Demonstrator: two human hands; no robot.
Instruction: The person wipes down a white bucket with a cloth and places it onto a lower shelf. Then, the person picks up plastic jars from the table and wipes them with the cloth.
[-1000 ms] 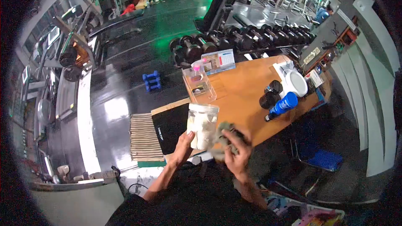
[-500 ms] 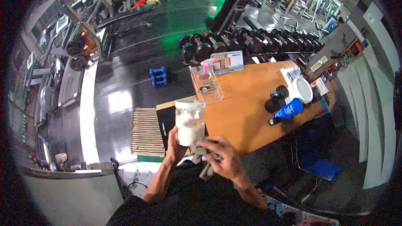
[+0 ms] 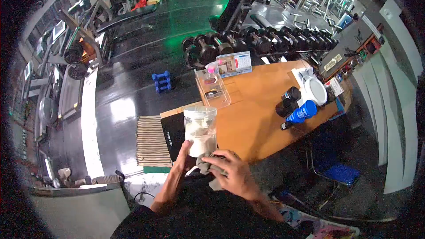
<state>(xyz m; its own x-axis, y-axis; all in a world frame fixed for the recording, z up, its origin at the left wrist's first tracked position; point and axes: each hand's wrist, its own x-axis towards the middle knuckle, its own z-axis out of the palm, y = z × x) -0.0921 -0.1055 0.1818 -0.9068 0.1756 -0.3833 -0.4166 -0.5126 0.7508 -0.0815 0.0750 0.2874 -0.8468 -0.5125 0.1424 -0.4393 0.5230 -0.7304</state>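
A clear jar of white powder [image 3: 201, 132] with a white lid stands upright in the air before my body. Its lower left side is gripped by my left hand [image 3: 183, 154], the thumb showing and the other fingers hidden behind the jar. My right hand [image 3: 237, 175] is closed around a crumpled grey cloth [image 3: 206, 164], which touches the jar's bottom right edge. Part of the cloth hangs below the fingers.
Ahead is a wooden table [image 3: 252, 102] with a clear plastic tray [image 3: 217, 93], a desk calendar [image 3: 234, 64], a blue tub [image 3: 303, 111], a black tub [image 3: 290, 99] and a white-lidded tub [image 3: 315, 92]. A dumbbell rack [image 3: 261, 44] stands behind. A blue chair [image 3: 338, 172] is at right.
My right hand and the cloth have moved slightly left and down along the jar's base. The powder has shifted inside the jar. The whole view has turned a little.
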